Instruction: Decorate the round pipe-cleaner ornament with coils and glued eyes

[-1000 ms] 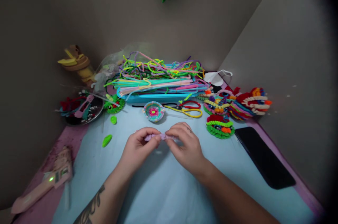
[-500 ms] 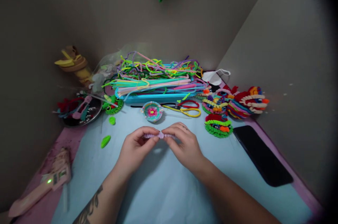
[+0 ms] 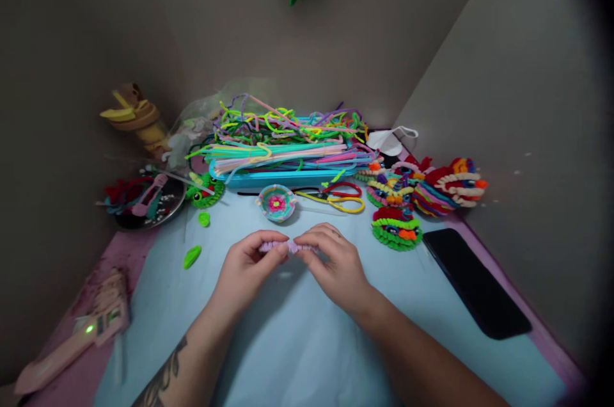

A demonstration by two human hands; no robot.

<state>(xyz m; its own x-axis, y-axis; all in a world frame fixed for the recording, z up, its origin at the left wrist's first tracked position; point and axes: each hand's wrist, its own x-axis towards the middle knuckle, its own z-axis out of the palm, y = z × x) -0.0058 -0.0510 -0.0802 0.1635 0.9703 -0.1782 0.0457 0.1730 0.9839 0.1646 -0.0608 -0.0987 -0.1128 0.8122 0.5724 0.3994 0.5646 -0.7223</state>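
Note:
Between my two hands is a lilac piece of twisted pipe cleaner [image 3: 292, 246], held level above the blue table cover [image 3: 307, 343]. My left hand [image 3: 249, 263] pinches its left part between thumb and fingers. On its other side, my right hand [image 3: 333, 263] grips the right part the same way. A small lump shows at the middle, between the fingertips; the ends are partly covered by my fingers. Just beyond the hands sits a small round teal piece with a pink centre [image 3: 277, 203]. Scissors with red and yellow handles [image 3: 343, 197] lie to its right.
A blue tray [image 3: 288, 180] heaped with pipe cleaners [image 3: 283, 148] stands at the back. Colourful finished pieces [image 3: 397, 229] and a black phone [image 3: 474, 282] lie right. At left are a metal bowl [image 3: 175, 208], green bits [image 3: 192, 257] and a pink glue gun [image 3: 91, 336].
Both hands stay in nearly the same place, still pinching the lilac piece. The left fingers have shifted very slightly along it. Nothing else has visibly moved.

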